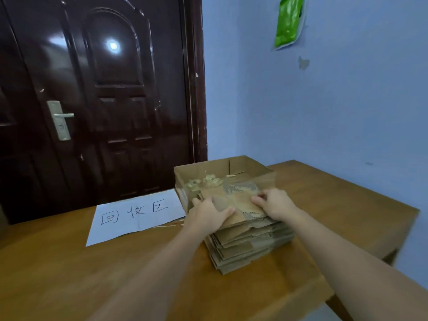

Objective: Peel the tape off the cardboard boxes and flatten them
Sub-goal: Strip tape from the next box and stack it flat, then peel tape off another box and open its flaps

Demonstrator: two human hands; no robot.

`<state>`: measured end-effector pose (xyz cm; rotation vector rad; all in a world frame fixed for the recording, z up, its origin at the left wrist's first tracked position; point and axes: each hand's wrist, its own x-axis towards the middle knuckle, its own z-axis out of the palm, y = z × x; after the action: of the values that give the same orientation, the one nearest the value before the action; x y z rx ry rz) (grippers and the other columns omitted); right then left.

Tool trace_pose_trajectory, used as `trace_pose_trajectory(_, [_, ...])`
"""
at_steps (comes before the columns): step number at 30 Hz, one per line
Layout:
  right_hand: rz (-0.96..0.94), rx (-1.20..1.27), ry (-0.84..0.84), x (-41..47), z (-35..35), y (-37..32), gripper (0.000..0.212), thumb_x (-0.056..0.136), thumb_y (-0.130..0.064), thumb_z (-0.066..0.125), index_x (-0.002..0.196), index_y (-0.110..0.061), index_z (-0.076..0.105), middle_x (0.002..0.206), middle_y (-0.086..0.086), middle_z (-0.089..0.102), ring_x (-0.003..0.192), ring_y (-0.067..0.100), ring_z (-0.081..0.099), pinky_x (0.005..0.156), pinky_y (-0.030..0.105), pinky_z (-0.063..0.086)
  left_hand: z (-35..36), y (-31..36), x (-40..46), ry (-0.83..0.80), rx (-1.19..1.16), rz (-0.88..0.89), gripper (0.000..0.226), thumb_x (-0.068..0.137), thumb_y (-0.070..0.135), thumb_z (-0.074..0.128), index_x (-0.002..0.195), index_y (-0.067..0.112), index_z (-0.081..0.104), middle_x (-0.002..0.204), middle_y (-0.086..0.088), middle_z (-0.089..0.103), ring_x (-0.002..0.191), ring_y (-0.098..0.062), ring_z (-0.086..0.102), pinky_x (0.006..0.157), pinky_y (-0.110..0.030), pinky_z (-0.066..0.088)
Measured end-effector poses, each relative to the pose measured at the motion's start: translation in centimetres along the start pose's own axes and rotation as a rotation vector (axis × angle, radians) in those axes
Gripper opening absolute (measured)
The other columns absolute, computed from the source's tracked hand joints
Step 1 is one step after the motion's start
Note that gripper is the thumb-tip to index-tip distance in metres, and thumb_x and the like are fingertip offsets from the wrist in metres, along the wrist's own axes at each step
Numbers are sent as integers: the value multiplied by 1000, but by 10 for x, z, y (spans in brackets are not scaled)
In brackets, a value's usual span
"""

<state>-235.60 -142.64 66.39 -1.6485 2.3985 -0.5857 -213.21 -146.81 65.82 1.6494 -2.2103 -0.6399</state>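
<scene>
**Both hands on the top sheet of a cardboard stack**

A stack of flattened brown corrugated cardboard boxes [247, 242] lies on the brown wooden worktop [69, 262], and it serves here as the landmark. On top of the stack lies a flattened brown cardboard piece [240, 205], its surface torn in strips so that the ribbed inner layer shows.

The left hand [208, 213] rests on the near left edge of this top piece, fingers laid over the side of it and the thumb stretched flat across its face. The right hand [274, 202] lies on the right part of the same piece, fingers bent a little, their tips pressing down on the cardboard. Neither hand plainly grips the piece; both look spread upon it.

Just behind the stack, touching it or nearly so, stands an open brown cardboard box [222, 172] with upright walls, holding pale crumpled scraps.

To the left of the stack lies a white paper sheet with handwritten black characters [136, 216], flat on the worktop.

Behind and left of the stack is a dark brown panelled door [99, 89] with a silver lever handle [60, 119]. On the blue wall [324, 112] above the stack hangs a green plastic bag [288, 22].
</scene>
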Motion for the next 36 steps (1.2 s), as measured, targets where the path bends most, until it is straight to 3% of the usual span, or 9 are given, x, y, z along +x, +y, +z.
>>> trace_pose_trajectory(3, [-13,-179,-74,-5,17,2,82,85,-83,47,138,-22,58,138,6,54,128,31,45,102,49,44,9,-13,1,-40,228,25,105,76,96,43,153,25,44,152,-9,28,131,-33,51,105,-47,46])
trace_pose_trajectory(6, [-7,-157,-76,-3,24,1,86,84,-81,50,144,-19,50,143,7,49,130,31,43,104,49,42,16,-19,7,60,358,147,97,80,94,40,146,24,53,153,-3,26,140,-28,33,116,-48,32])
trace_pose_trajectory(8, [3,-138,-84,-1,24,0,85,84,-79,53,147,-23,45,145,7,45,132,32,40,105,50,41,22,-20,12,60,348,237,88,88,86,41,151,25,46,163,1,21,151,-27,19,123,-49,17])
trace_pose_trajectory(11, [6,-146,-143,1,24,-2,76,88,-75,51,152,-37,35,150,8,37,136,34,34,108,52,36,33,-26,17,-67,280,329,71,100,72,34,161,35,30,172,3,15,159,-22,5,126,-46,7])
trace_pose_trajectory(14, [8,-188,-205,2,22,-8,63,95,-69,47,153,-48,32,152,9,31,139,35,29,109,53,31,33,-28,20,-122,265,329,69,102,70,30,163,37,25,173,4,11,160,-21,3,128,-43,6])
trace_pose_trajectory(21, [-7,-219,-265,5,21,-12,60,98,-66,43,154,-48,31,167,-7,14,148,35,16,112,57,26,31,-29,28,-155,283,323,74,100,74,31,163,36,26,173,3,15,159,-22,8,127,-47,11])
trace_pose_trajectory(29, [19,-212,-266,4,23,-17,59,100,-60,46,155,-43,31,168,-9,14,148,36,17,113,59,26,28,-27,27,-200,265,293,74,100,74,32,163,37,23,173,5,11,159,-22,2,127,-55,8])
trace_pose_trajectory(32, [25,-222,-267,1,22,-22,58,101,-57,45,155,-40,32,165,-5,24,144,35,25,112,59,29,30,-28,19,-176,281,310,70,103,71,24,164,37,20,174,6,7,160,-21,-1,126,-57,5])
trace_pose_trajectory(36, [-74,-412,-235,-8,15,-36,51,105,-49,43,152,-32,37,161,0,36,148,31,29,119,63,13,29,-28,12,-84,350,363,63,107,64,17,163,36,24,173,5,13,159,-24,7,127,-55,8])
